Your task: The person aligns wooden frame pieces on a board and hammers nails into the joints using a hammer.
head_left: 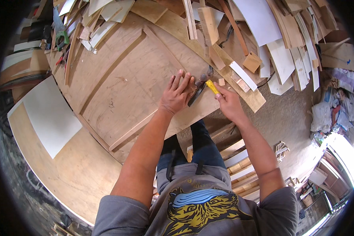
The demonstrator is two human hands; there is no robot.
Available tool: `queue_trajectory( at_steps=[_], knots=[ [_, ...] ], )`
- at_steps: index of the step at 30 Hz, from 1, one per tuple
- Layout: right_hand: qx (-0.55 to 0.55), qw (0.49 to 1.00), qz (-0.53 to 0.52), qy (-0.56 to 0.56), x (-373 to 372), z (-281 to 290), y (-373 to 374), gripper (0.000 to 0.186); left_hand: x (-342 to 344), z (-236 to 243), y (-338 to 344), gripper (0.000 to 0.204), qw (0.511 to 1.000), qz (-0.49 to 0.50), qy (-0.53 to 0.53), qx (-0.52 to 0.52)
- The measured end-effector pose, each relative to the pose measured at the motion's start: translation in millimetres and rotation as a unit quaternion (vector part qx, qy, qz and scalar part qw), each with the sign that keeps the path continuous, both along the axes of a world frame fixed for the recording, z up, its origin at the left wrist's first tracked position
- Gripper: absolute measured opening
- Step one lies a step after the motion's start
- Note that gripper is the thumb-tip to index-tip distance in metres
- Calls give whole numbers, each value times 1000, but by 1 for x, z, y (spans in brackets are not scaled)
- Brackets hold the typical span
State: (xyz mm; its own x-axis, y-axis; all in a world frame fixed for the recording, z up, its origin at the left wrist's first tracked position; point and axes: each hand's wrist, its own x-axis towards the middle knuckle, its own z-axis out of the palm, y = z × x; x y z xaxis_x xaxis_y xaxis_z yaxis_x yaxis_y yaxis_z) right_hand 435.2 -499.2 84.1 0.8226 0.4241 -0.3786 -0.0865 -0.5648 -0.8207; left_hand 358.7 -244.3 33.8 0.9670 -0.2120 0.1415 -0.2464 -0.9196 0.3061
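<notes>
Clamped in right hand (228, 103): yellow-handled utility knife (205, 88), blade angled left. Left hand (176, 94) spread flat, fingers apart, pinning large framed plywood panel (126, 86) steady beside the blade, apparently.

- The plywood panel (122, 78) looked matt, pale, slightly scuffed.
- The tool (208, 87) at three o'clock had a glossy yellow plastic handle.
- The white sheet (51, 114) looked smooth.

Bright, even daylight; blown-out glare at lower right. Soft shadows under the arms. Sharp in the middle, strongly bent at the edges, black rim all round.
</notes>
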Motion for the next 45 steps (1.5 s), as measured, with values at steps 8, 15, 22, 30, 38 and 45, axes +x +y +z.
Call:
queue_trajectory(
  at_steps=[8,15,22,30,38,45],
  knots=[
    [-28,998,-14,52,-2,9,4,48,-2,-4,3,60,1000,0,-3,1],
    [-30,998,-27,50,-8,7,5,47,1,4,-2,58,1000,8,-4,-7],
    [-39,997,-36,47,-9,12,8,48,-1,6,1,58,1000,3,-1,5],
    [-58,993,-62,82,-14,10,12,46,-1,4,1,58,1000,-3,-5,1],
    [14,989,-136,54,-28,-2,4,51,-1,3,0,60,999,-1,-35,-21],
    [29,986,-128,-101,-62,-16,9,67,2,9,7,65,999,-25,-23,-38]
  ],
)
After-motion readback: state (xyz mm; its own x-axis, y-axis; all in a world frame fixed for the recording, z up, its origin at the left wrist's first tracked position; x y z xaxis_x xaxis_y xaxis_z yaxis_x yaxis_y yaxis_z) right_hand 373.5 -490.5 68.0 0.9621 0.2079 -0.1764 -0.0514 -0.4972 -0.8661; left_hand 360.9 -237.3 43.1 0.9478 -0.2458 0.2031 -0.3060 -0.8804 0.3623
